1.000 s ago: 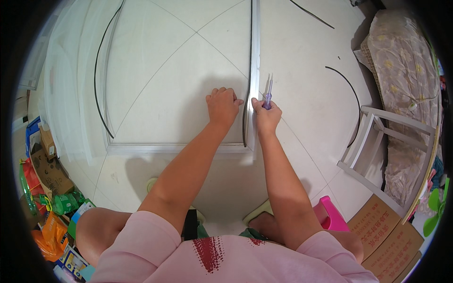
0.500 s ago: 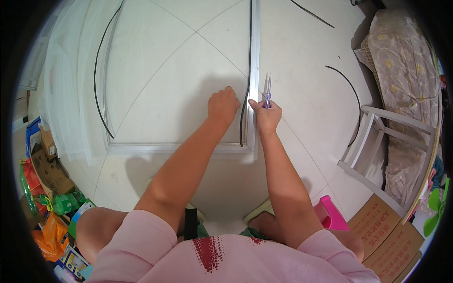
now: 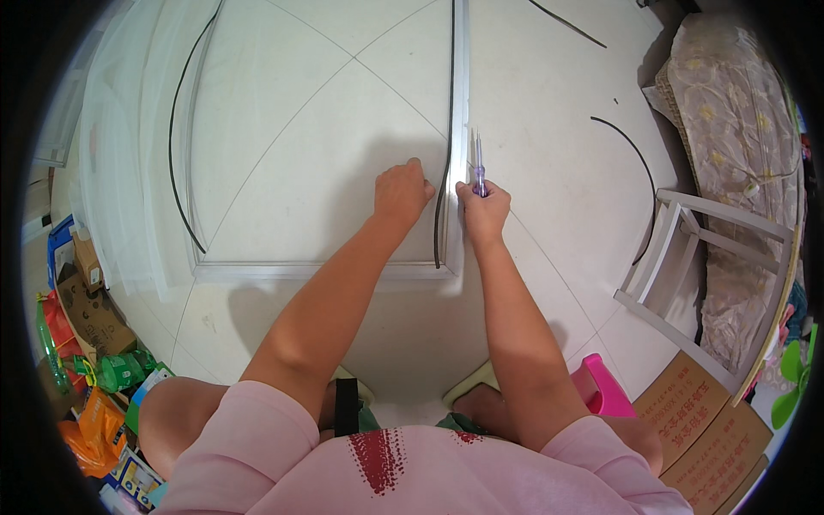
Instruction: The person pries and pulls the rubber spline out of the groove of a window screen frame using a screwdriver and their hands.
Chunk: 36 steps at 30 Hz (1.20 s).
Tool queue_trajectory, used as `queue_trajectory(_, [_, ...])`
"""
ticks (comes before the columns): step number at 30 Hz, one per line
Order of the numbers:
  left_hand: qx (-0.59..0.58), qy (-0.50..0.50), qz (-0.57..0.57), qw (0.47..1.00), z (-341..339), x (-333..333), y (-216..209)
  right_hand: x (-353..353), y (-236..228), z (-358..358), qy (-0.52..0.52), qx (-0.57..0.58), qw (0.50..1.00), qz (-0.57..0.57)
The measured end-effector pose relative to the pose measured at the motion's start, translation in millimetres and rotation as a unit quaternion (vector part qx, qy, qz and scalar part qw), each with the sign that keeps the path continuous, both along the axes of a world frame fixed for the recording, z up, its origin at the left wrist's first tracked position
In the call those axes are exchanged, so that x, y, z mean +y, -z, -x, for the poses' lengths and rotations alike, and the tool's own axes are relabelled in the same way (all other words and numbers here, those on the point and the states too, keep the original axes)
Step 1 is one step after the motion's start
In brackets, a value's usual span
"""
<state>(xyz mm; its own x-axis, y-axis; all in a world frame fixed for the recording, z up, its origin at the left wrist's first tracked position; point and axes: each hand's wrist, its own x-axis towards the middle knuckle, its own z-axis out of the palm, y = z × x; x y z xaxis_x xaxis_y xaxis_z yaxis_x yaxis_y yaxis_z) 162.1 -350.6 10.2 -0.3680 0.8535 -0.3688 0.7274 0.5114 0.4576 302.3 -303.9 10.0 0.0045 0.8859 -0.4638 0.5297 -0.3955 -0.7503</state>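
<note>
Floor [image 3: 545, 103]: pale tile, thin dark joints crossing.
Cover [image 3: 730, 94]: floral, rumpled, far right.
Stand [image 3: 652, 316]: grey bars, right, just nearer than the cover.
Cartons [image 3: 682, 403]: brown, red print, near right, side by side.
Stool [image 3: 602, 390]: bright pink, near right, just left of cartons.
Blades [image 3: 785, 408]: green, at right rim.
Boxes [image 3: 96, 322]: two, brown, left.
Bag [image 3: 105, 419]: orange, crumpled, near left.
Green plastic [image 3: 120, 371]: between boxes and bag.

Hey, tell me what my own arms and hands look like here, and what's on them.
Your left hand and right hand show no gloves, and no watch or bracelet is visible. Both forearms are bare. Short, plain, pale pink sleeves end above the elbows.
</note>
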Motion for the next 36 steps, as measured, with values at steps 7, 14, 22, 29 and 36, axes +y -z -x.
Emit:
queue_trajectory(7, [0.002,0.009,-0.023,1.000,-13.8,4.6,-21.6,2.1,1.6,-5.8,0.011,0.018,1.000,0.010])
queue_trajectory(14, [0.126,0.249,-0.144,0.949,-2.4,27.3,-11.8,-1.6,-0.9,1.4,-0.032,-0.020,0.999,-0.021])
queue_trajectory(22, [0.122,0.274,-0.109,0.948,-7.4,11.7,-10.4,-1.3,-9.7,3.3,-0.030,-0.063,0.997,-0.031])
queue_trajectory(29, [0.142,0.239,-0.161,0.947,-22.5,-8.9,-4.7,3.9,-4.6,-2.3,-0.016,-0.039,0.999,-0.025])
queue_trajectory(36, [0.151,0.197,-0.180,0.952,-29.7,-11.3,-2.4,27.4,-15.2,6.1,0.036,0.252,0.967,0.026])
